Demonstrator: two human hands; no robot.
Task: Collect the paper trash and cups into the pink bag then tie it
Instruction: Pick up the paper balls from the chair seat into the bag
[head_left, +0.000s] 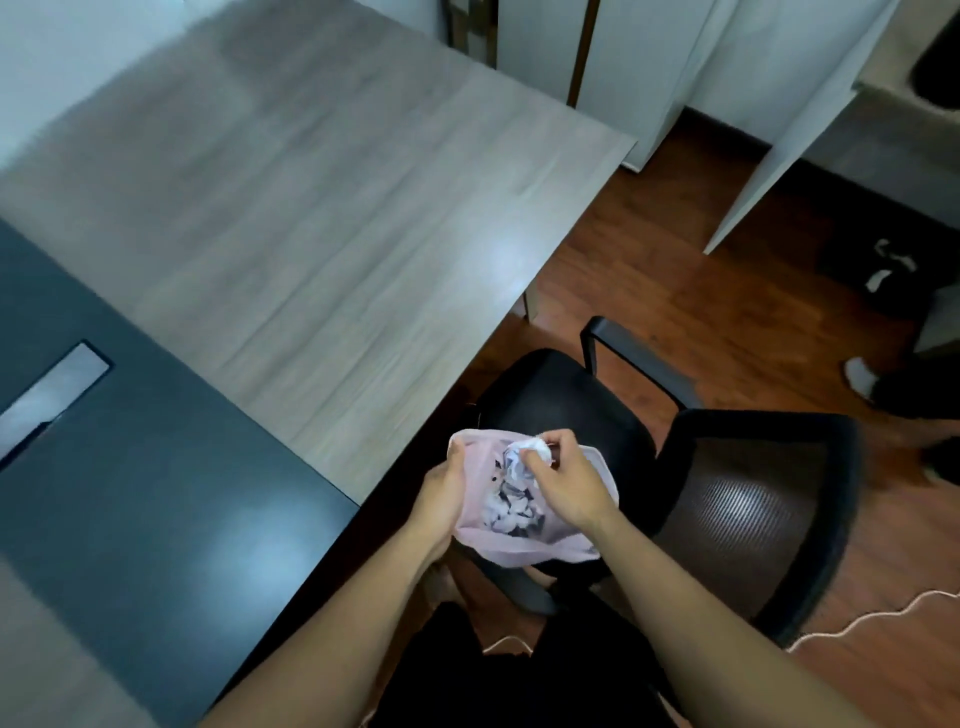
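Observation:
The pink bag (511, 548) hangs open just off the table's near edge, above the black chair seat. My left hand (441, 496) grips the bag's left rim and holds the mouth open. My right hand (563, 480) is over the opening, fingers pinched on a crumpled white paper ball (535, 448). Inside the bag lie several crumpled white and dark paper pieces (511, 506). No cups can be made out.
A grey wood-grain table (311, 208) with a dark panel (130, 467) fills the left. A black mesh office chair (727, 493) stands under and right of the bag. White cabinets (675, 78) at the back, a white cable (857, 623) on the wooden floor.

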